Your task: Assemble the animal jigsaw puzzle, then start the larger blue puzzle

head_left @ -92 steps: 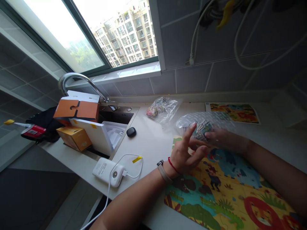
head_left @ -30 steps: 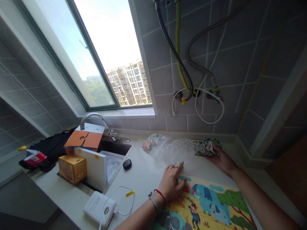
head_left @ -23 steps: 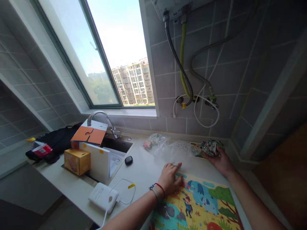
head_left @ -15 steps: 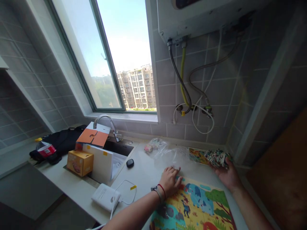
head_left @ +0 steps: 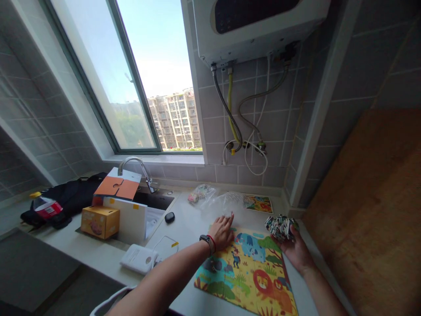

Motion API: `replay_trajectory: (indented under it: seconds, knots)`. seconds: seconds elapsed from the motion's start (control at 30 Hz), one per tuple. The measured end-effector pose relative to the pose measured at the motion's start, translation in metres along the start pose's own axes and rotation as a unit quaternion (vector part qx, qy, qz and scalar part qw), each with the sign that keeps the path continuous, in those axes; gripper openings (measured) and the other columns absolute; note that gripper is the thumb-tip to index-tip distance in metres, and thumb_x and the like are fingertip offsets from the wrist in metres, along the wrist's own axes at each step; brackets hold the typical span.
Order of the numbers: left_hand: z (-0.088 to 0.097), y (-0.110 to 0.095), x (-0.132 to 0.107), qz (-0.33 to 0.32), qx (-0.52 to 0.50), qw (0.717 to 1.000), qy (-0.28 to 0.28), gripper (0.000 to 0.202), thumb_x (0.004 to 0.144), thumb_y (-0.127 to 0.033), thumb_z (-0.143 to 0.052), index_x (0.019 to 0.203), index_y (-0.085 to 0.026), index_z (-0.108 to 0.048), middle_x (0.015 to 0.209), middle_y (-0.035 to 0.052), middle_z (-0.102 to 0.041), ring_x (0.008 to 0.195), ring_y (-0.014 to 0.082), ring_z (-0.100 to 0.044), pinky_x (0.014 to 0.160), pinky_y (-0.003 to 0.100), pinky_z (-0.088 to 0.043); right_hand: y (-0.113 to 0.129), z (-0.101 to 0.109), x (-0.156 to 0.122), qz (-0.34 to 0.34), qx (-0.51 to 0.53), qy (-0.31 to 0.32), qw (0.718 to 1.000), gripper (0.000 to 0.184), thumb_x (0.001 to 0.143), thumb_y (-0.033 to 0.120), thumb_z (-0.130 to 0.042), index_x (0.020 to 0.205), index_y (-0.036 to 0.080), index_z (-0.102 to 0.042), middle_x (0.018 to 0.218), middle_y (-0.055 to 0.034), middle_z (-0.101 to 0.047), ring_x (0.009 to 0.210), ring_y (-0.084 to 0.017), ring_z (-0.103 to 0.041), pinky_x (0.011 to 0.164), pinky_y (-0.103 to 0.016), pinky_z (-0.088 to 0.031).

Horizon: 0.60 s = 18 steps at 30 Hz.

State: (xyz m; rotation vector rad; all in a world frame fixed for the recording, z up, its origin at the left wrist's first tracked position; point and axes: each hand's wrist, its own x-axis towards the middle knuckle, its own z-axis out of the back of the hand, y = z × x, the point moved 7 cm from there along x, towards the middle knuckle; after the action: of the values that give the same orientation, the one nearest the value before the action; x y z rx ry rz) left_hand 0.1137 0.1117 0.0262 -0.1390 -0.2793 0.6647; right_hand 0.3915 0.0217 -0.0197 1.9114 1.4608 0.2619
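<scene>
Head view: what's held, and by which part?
Right hand holds the bundle of small pieces by its underside and right end. Left hand is at the edge of the puzzle; grip unclear.

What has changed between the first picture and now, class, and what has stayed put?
The right hand has carried the bundle out of the clear wrap and rightward, holding it by the puzzle's right edge. The wrap, let go, lies on the counter. The left hand has lowered to the puzzle's far left corner. The puzzle and black case stayed put.
</scene>
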Motion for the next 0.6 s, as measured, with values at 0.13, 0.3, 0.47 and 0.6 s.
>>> replay_trajectory:
  seconds: [0.13, 0.3, 0.47, 0.6]
  knots:
    - [0.004, -0.013, 0.010, -0.038, 0.033, 0.998, 0.035, 0.069, 0.096, -0.033, -0.055, 0.159, -0.012, -0.039, 0.152, 0.0208, -0.055, 0.144, 0.0400, -0.046, 0.121, 0.060, -0.033, 0.002, -0.005, -0.004, -0.007, 0.009, -0.003, 1.000, 0.047, 0.057, 0.047, -0.099, 0.093, 0.032, -0.073, 0.095, 0.0028, -0.082, 0.083, -0.023, -0.076, 0.080, -0.046, -0.069]
    - [0.022, -0.025, 0.045, -0.077, 0.058, 0.993, 0.066, 0.068, 0.098, -0.039, -0.057, 0.159, -0.016, -0.039, 0.156, 0.0191, -0.052, 0.153, 0.0401, -0.036, 0.122, 0.060, -0.032, 0.004, -0.008, -0.007, -0.011, 0.032, 0.009, 0.999, 0.040, 0.062, 0.045, -0.097, 0.090, 0.032, -0.073, 0.095, 0.0027, -0.082, 0.085, -0.023, -0.076, 0.078, -0.045, -0.069]
    - [0.046, -0.044, 0.101, -0.090, 0.058, 0.992, 0.072, 0.084, 0.096, -0.031, -0.058, 0.168, -0.017, -0.018, 0.165, 0.0179, -0.041, 0.156, 0.0380, -0.030, 0.122, 0.056, -0.031, 0.002, -0.009, -0.006, -0.014, 0.036, 0.021, 0.999, 0.038, 0.063, 0.045, -0.097, 0.089, 0.031, -0.073, 0.089, 0.0034, -0.081, 0.083, -0.022, -0.076, 0.072, -0.041, -0.068]
    - [0.042, -0.068, 0.136, -0.076, 0.036, 0.992, 0.099, 0.086, 0.096, -0.029, -0.058, 0.169, -0.019, -0.014, 0.170, 0.0168, -0.033, 0.155, 0.0372, -0.032, 0.122, 0.055, -0.032, 0.001, -0.010, -0.006, -0.020, 0.031, 0.029, 0.999, 0.040, 0.065, 0.048, -0.095, 0.094, 0.032, -0.075, 0.094, 0.0020, -0.082, 0.087, -0.023, -0.076, 0.074, -0.040, -0.067]
